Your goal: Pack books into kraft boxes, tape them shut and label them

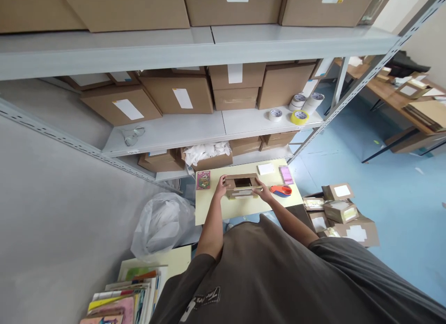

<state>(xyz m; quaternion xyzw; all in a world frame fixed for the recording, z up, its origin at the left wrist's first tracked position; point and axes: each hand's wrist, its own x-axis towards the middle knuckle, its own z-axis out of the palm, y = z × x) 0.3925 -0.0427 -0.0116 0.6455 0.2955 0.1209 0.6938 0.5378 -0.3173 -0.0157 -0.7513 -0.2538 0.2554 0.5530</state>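
Cardboard box (pixel 243 188) | white label (pixel 243 193) illegible | left fingers (pixel 223 178), right fingers (pixel 257 190) grasping its ends | shirt patch (pixel 212 294): "Time"

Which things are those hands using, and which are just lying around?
Seem to be in use:
cardboard box, held by left hand and right hand
pale yellow table, below
perhaps the orange-and-blue tool

Seem just lying about:
pink booklet
yellow tape roll
clear plastic bag
pile of books
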